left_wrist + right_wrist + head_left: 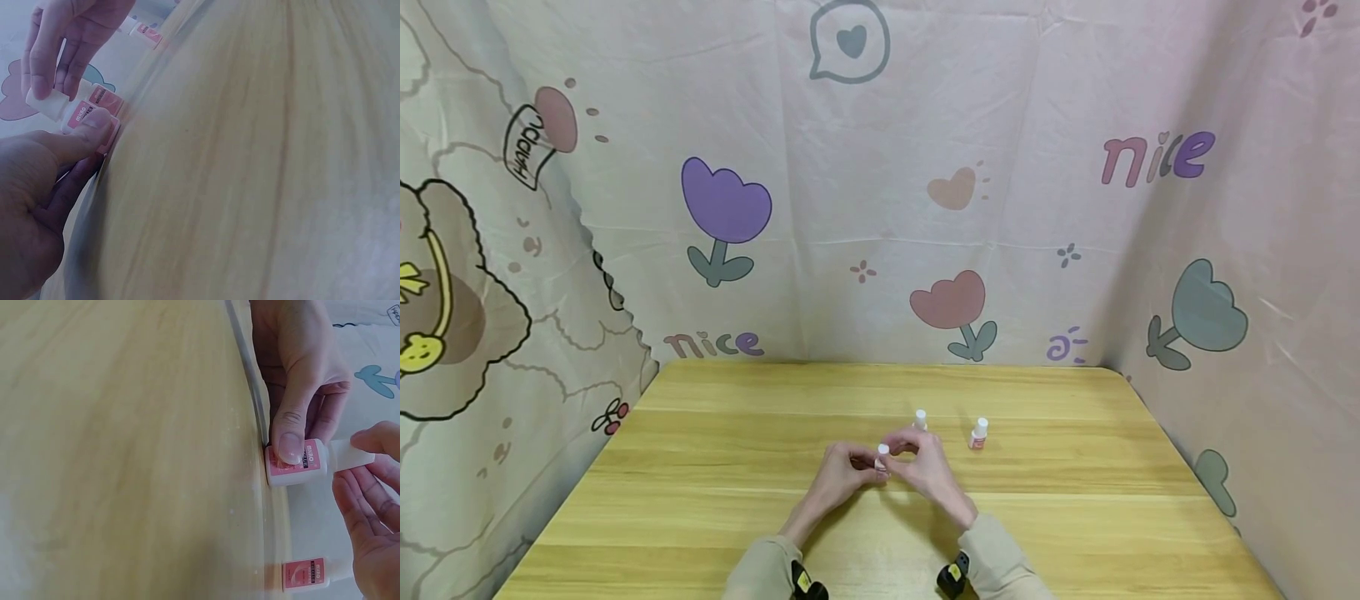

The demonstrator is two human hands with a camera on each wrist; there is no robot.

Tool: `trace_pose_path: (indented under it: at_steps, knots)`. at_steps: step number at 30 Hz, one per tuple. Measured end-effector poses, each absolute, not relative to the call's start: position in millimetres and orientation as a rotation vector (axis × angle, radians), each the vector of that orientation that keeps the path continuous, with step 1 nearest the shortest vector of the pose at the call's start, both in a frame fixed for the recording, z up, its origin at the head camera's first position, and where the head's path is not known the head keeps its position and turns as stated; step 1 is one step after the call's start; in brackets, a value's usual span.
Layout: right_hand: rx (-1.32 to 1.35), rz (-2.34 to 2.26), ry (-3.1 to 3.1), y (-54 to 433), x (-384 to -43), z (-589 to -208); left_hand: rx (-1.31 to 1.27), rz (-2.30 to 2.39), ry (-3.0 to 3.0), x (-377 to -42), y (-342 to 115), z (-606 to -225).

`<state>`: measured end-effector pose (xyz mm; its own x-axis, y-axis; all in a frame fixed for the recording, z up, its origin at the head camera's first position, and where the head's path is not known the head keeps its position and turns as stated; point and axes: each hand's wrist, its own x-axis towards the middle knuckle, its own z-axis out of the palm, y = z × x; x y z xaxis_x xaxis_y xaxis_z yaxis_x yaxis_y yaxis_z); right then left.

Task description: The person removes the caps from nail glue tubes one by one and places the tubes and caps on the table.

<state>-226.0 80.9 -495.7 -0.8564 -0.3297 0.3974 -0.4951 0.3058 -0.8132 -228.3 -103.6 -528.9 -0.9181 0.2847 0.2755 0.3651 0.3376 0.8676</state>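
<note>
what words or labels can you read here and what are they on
"nice": cloth backdrop, upper right
"nice": cloth backdrop, lower left
"MX", remaining letters unclear: held bottle
other bottles: print too blurred to be sure
Sideways word, cloth backdrop's left: unclear, perhaps "happy"

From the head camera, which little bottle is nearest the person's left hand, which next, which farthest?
From the left hand:
1. Held bottle: between both hands.
2. Middle bottle: just beyond the right hand, partly hidden.
3. Rightmost bottle: standing right of both hands.

Beige sleeves point(762, 570), black-and-yellow wrist cameras point(953, 577)
</note>
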Motion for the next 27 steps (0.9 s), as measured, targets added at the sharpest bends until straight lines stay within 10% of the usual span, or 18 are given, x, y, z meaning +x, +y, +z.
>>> trace_pose_path:
  at_steps: [27]
  knots:
    - [0.701,1.583,-2.449,80.8,-226.1,-494.1,-0.598,-1.655,-2.507,-227.9,-103.1,-528.9]
